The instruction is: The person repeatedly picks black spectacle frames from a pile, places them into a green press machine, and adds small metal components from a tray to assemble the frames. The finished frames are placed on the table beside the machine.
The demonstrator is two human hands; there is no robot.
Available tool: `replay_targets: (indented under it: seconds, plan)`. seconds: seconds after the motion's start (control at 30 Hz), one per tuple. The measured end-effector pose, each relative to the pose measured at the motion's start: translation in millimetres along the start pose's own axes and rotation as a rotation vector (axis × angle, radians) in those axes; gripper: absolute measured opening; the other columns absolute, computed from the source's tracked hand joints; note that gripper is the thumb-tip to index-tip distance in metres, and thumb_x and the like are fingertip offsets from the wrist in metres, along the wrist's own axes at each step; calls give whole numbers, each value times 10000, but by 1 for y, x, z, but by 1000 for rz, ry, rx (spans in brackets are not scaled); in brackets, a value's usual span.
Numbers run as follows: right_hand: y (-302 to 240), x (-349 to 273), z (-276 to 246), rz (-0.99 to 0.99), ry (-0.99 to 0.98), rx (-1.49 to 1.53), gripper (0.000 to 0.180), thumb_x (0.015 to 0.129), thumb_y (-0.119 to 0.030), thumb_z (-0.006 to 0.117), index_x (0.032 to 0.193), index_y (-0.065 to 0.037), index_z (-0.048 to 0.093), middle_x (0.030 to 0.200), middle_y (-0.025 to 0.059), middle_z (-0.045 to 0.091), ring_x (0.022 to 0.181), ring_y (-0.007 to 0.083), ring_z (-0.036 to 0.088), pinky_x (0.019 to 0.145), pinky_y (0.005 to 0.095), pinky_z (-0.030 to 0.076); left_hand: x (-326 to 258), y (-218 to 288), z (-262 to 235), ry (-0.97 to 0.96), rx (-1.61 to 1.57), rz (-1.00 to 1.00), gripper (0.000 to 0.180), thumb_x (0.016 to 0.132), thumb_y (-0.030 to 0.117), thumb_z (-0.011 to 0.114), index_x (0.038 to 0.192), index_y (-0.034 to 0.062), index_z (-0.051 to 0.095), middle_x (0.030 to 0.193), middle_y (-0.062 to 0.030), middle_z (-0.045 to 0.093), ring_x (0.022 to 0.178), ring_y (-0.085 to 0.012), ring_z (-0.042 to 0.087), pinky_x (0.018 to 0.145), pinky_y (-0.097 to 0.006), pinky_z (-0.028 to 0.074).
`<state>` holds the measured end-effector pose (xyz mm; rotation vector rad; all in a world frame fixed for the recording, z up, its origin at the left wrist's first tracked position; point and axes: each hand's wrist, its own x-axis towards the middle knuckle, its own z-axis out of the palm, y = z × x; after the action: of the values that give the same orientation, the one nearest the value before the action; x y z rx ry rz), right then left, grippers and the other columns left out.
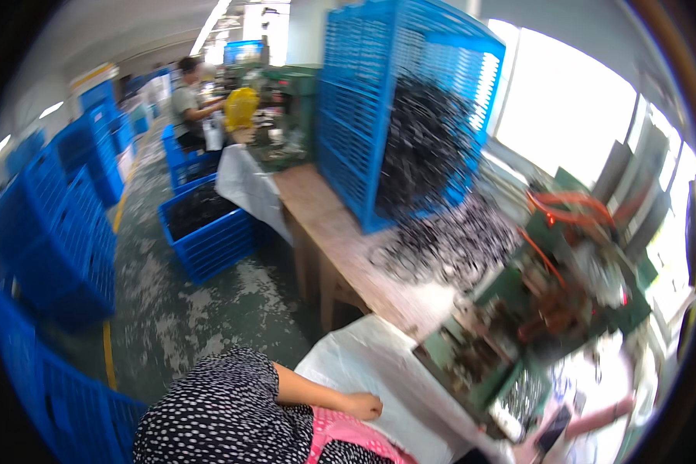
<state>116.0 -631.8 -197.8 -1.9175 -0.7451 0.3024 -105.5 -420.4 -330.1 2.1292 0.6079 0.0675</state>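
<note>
My left hand [363, 405] rests closed on a white sheet [375, 359] at the table's near edge. Its fingers are curled, and whatever they may hold is hidden. My right hand does not show. Right of the sheet stands a green machine [549, 317], blurred, with an orange hose [568, 209] on top. At its base sits a green tray [522, 394] of small dark parts. Beyond, thin black rings [448, 240] spill over the wooden table [340, 240] from a tipped blue crate [356, 116].
Blue crates [54, 224] are stacked along the left. Another blue crate [209, 240] with black parts stands on the floor beside the table. Farther off, a person [189, 108] works near a yellow object [241, 108]. A dark flat object [553, 429] lies beside a pink tubular thing [599, 417].
</note>
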Motion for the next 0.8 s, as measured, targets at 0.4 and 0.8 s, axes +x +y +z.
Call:
replay_targets:
  seconds: [0.4,0.8]
  plan:
    - [-39,46,27,-163,-100,-236,243,940,-98,600,1154,12,628,1090,114,668,996,221,635,916,334,497,-117,44,-97,365,317,310,213,923,260,571,967,60,629,955,-157,639,935,-333,645,751,-450,546]
    - [-34,53,27,-149,-127,-321,221,927,-118,604,1112,-4,645,1045,120,674,958,237,644,886,345,506,-229,-11,-86,-707,402,-360,320,855,296,605,1056,54,666,1014,-184,707,888,-365,694,711,-496,554]
